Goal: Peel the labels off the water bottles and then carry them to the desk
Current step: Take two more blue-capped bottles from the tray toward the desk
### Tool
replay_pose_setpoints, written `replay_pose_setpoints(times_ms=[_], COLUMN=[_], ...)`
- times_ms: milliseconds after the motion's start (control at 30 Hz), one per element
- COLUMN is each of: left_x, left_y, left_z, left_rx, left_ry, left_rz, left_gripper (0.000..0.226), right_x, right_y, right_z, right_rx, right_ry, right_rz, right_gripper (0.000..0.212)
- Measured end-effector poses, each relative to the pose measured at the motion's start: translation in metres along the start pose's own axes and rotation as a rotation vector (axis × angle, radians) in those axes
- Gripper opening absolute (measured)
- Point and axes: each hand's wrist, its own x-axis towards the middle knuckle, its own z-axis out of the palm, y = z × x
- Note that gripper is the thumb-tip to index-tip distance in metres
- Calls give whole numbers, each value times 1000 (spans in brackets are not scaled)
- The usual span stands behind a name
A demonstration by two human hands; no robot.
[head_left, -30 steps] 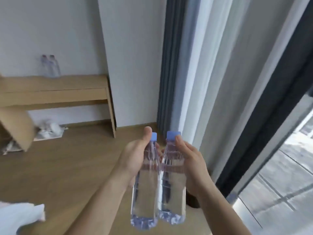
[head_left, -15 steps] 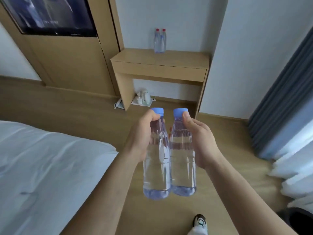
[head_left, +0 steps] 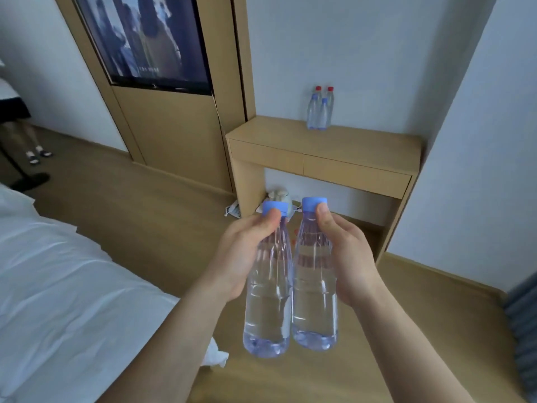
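Closer now than half a second ago, the wooden desk (head_left: 363, 141) fills the 1 o'clock part of the head view, while both hands carry their bottles as before. The left hand (head_left: 244, 257) curls round the upper body of one water bottle (head_left: 267, 315), thumb pressed just under its blue cap (head_left: 274, 207). The right hand (head_left: 348, 257) grips a second water bottle (head_left: 315, 315) the same way, thumb below its blue cap (head_left: 314, 203). These two bottles are upright, side by side and touching, at 6 o'clock from the desk. Each is bare, clear, ribbed plastic with a waisted shoulder and a lobed base, nearly full of water. Four smaller-looking bottles (head_left: 319, 114) stand clustered at the back of the desk top against the wall: two red-capped behind, two blue-capped in front. The desk is smooth pale wood with two flat drawer fronts. A pale rounded object (head_left: 279, 196) sits on the floor beneath it; I cannot tell what it is. At 11 o'clock a television (head_left: 145, 39) set in a wood panel shows a picture with a line of subtitles too small to read. A bed (head_left: 58, 286) with rumpled white sheets lies at 8 o'clock, and a grey curtain (head_left: 526, 330) edges in at 4 o'clock.
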Motion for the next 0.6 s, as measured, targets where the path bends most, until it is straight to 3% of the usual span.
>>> replay_pose_setpoints(times_ms=[300,600], left_x=[146,332], left_y=[-1,40], left_z=[-40,-115], left_rx=[-62,-35], left_ry=[80,-11], left_rz=[5,79], left_gripper=[32,28], right_x=[151,333], right_y=[25,22], right_z=[29,104], right_rx=[-7,-5], right_ry=[-73,12], right_rz=[95,78], right_gripper=[43,45])
